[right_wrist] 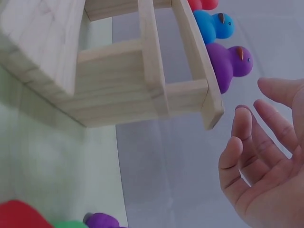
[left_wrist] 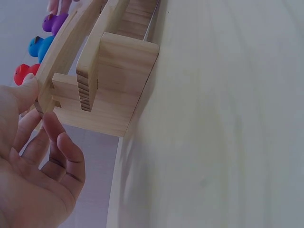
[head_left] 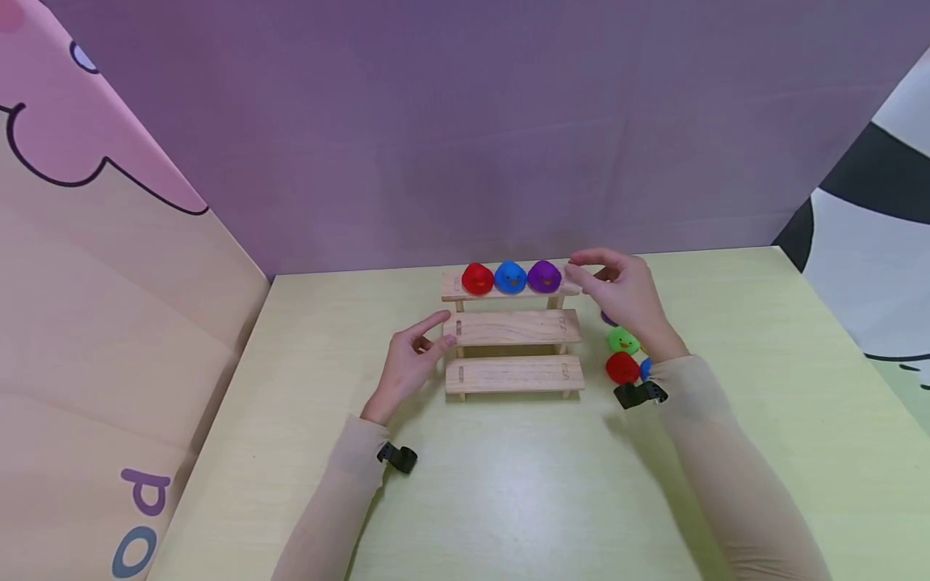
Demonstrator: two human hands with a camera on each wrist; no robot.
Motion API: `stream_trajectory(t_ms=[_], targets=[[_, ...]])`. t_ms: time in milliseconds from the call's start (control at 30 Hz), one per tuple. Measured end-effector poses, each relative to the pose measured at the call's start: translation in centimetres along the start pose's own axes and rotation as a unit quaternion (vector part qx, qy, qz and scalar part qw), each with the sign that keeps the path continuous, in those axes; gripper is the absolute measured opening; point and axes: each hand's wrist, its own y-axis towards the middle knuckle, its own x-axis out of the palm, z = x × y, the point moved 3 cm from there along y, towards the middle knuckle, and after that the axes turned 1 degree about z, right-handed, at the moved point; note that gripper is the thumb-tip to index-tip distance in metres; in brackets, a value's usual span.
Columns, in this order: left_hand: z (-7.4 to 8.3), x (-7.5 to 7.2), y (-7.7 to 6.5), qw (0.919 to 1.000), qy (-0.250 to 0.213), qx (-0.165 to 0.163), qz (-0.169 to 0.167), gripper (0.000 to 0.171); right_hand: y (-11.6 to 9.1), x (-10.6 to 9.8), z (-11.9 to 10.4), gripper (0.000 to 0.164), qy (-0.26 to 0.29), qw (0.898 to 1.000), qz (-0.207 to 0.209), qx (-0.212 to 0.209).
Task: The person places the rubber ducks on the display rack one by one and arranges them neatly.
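A three-tier wooden stand sits near the back of the table. Along its top tier are a red toy duck, a blue toy duck and a purple toy duck, side by side. My left hand is at the stand's left side; in the left wrist view its thumb and fingers pinch the end of a plank. Beside the top tier's right end, my right hand has spread, slightly bent fingers. The right wrist view shows it apart from the purple duck, holding nothing.
Right of the stand lie more toy ducks: a green one, a red one, a blue one and a purple one, partly covered by the right hand and wrist. A purple wall rises behind the table.
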Motion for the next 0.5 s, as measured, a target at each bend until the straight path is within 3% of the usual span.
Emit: stream_trajectory(t_ms=[500], targets=[[-0.1, -0.1, 0.0, 1.0, 0.004, -0.002, 0.002, 0.044, -1.8, -1.7, 3.5, 0.049, -0.011, 1.0, -0.021, 0.017]])
